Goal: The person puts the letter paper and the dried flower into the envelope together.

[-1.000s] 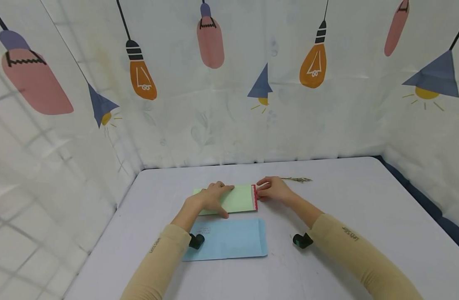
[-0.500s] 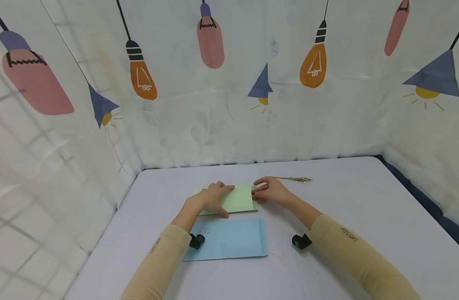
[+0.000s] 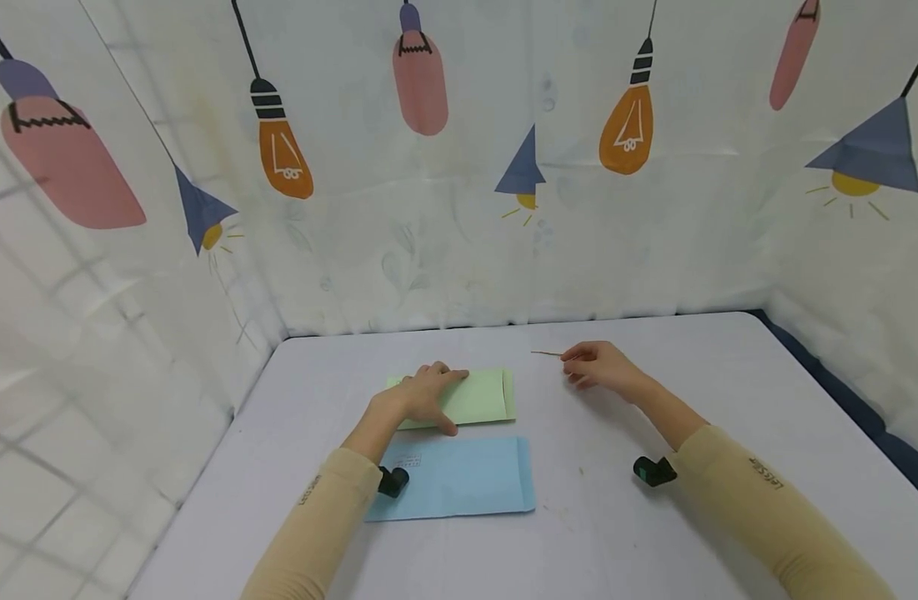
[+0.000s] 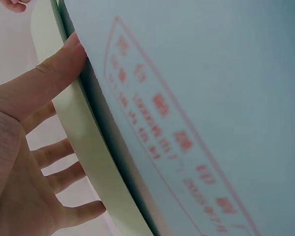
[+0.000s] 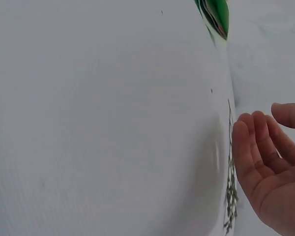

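White table [image 3: 729,400] bears green envelope [image 3: 477,396], blue envelope [image 3: 466,479], dried sprig [image 5: 230,187].

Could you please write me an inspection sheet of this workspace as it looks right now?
Surface: pale table, a few small specks.
Job's things: green envelope flat, flap folded; dried sprig lying beside the right hand.
Clutter: blue envelope with a red printed box, nearer the person.
Grips: left hand rests flat on the green envelope; right hand is at the sprig, fingers loosely curled, not clearly gripping it.
Cables: nothing seen.
Surroundings: white curtain printed with lamps on three sides.
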Demonstrator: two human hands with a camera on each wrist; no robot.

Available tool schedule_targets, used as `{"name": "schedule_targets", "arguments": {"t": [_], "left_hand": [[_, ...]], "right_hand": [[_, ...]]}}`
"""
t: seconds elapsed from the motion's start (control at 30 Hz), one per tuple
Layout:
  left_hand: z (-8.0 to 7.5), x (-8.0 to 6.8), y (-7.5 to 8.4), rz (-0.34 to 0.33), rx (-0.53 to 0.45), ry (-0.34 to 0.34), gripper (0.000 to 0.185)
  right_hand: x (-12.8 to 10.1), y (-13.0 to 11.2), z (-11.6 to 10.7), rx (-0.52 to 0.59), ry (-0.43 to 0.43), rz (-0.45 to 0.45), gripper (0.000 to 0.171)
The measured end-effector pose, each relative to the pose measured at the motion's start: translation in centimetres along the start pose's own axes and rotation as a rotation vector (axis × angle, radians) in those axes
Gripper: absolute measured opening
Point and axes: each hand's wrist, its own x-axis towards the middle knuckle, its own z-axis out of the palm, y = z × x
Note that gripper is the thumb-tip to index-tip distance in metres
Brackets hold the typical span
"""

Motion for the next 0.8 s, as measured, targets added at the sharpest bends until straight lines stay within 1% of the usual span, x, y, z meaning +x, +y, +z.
{"name": "schedule_targets", "arguments": {"t": [0.13, 0.2, 0.37, 0.57, 0.7, 0.8], "left_hand": [[0.0, 0.1, -0.1, -0.006, 0.009, 0.004, 0.101], [0.0, 0.2, -0.1, -0.008, 0.004, 0.004, 0.101], [0.1, 0.2, -0.1, -0.009, -0.002, 0.003, 0.101], [0.0, 0.1, 0.0, -0.007, 0.001, -0.002, 0.101], [-0.1, 0.1, 0.0, -0.011, -0.001, 0.000, 0.100], [-0.1, 0.1, 0.1, -0.015, -0.003, 0.003, 0.100]], "right_hand": [[-0.4, 0.8, -2.1, -0.045, 0.054, 0.011, 0.039], [-0.5, 1.2, -2.9, -0.067, 0.085, 0.031, 0.040], [-0.7, 1.8, -4.5, -0.101, 0.143, 0.074, 0.041], [-0.5, 2.3, -5.2, -0.155, 0.194, 0.117, 0.037], [-0.3, 2.6, -5.1, -0.228, 0.217, 0.134, 0.037], [0.1, 2.8, -5.1, -0.290, 0.214, 0.129, 0.038]]}}
